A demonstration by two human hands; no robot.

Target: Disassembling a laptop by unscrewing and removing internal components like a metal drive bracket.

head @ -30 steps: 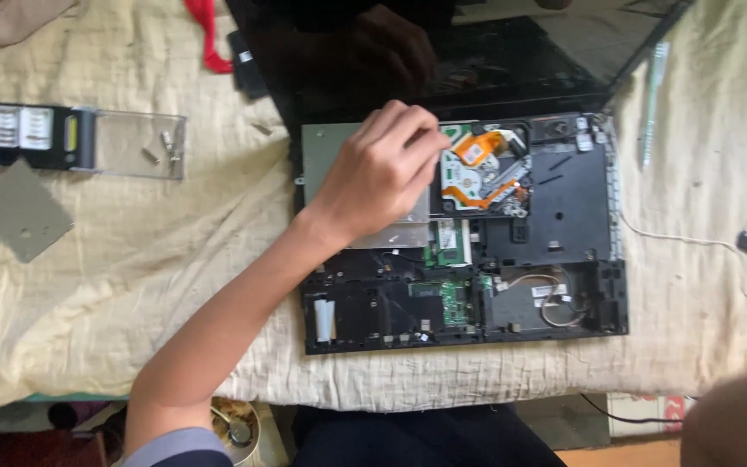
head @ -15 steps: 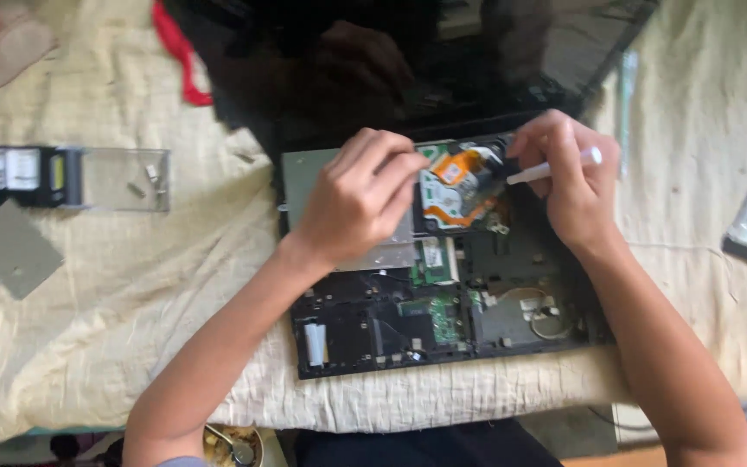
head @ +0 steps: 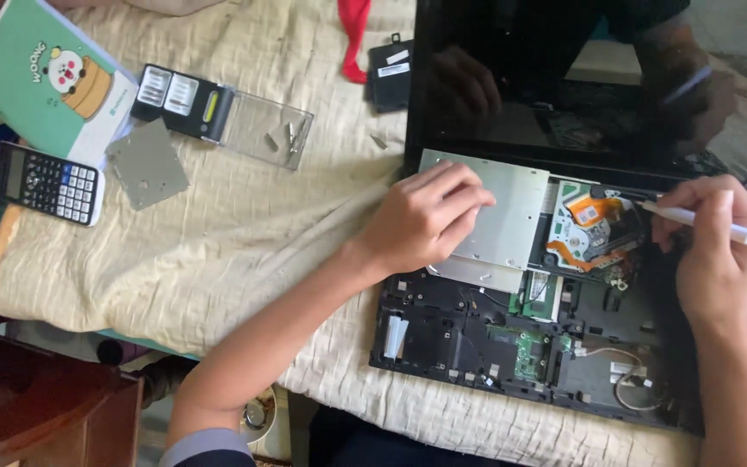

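Just below right fingers: white screwdriver.

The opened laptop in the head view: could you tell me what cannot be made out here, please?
- Tool tip: the white tool in the right hand meets the orange part; its tip is too small to make out.
- Silver plate: the left hand covers its left end.
- Laptop: its right edge is cut off by the frame.
- Clear case: its small pieces are too tiny to identify.
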